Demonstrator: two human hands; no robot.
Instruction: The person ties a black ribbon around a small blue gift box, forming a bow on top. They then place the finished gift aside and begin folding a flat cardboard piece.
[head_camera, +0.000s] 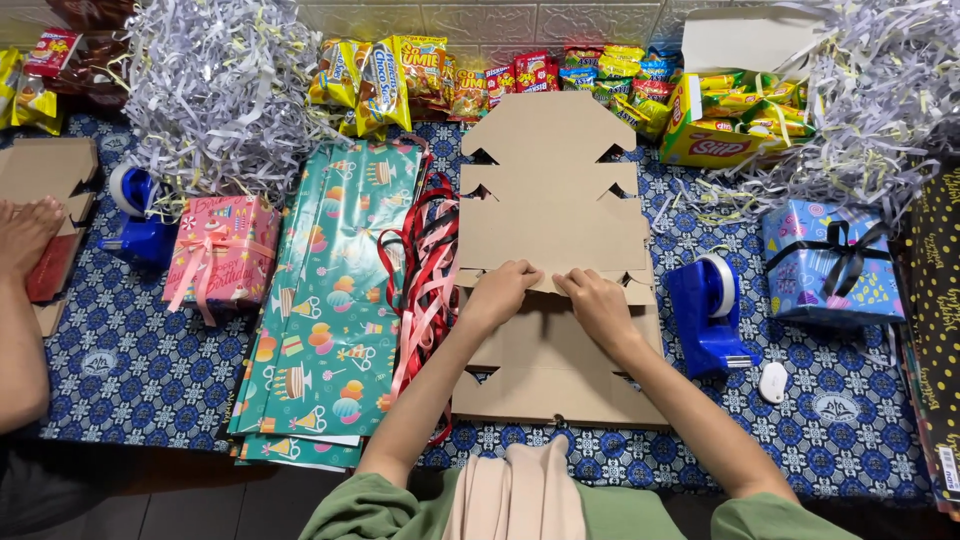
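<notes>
both hands work on a flat brown cardboard box blank (553, 215) lying in the middle of the patterned blue tabletop (130, 370): the left hand (497, 292) and right hand (595, 298) sit side by side at a fold line across its middle, fingers curled and pinching the cardboard edge there. teal gift wrap sheets (325, 300) and red ribbons (425, 270) lie just left of the blank, a blue tape dispenser (708, 310) just right of it, and another person's hand (25, 235) rests at the far left edge.
</notes>
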